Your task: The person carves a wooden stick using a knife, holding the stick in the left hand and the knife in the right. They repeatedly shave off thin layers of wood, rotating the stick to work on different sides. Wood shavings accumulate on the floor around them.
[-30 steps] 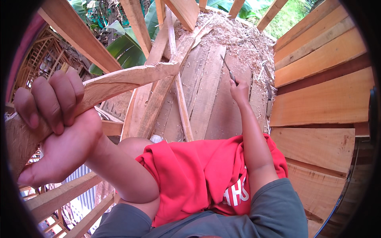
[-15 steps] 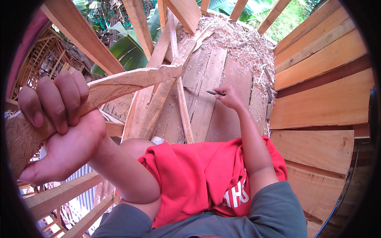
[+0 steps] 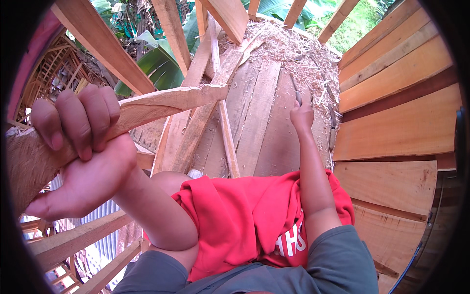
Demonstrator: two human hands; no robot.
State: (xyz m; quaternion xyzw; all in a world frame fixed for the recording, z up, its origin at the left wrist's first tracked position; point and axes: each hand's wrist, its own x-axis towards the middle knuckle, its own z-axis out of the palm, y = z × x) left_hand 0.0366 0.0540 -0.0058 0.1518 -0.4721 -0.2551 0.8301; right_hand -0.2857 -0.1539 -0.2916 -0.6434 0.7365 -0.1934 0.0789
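Note:
My left hand (image 3: 81, 147) is wrapped round a thick length of carved wood (image 3: 169, 102), held up at the left. The wood runs from the left rim toward the middle, and its far end looks rough and hewn. Out over the plank floor, my right hand (image 3: 302, 116) is closed on a slim, dark, blade-like tool (image 3: 297, 92) pointing away from me. Its exact kind is hard to make out, and its grip is hidden in my fist. The tool and the carved wood are apart. A red cloth (image 3: 235, 215) lies across my lap.
Wood shavings (image 3: 303, 49) are heaped on the plank floor (image 3: 259, 108) at the far end. Loose timber lengths (image 3: 196, 130) lean and lie left of centre. Stacked boards (image 3: 396, 122) form the right side, with a narrow handled tool (image 3: 332, 138) beside them. Upright posts (image 3: 105, 44) stand at far left.
My right hand has swung right and slightly forward, turning the tool from pointing left to pointing away. My left hand and the carved wood have shifted slightly right.

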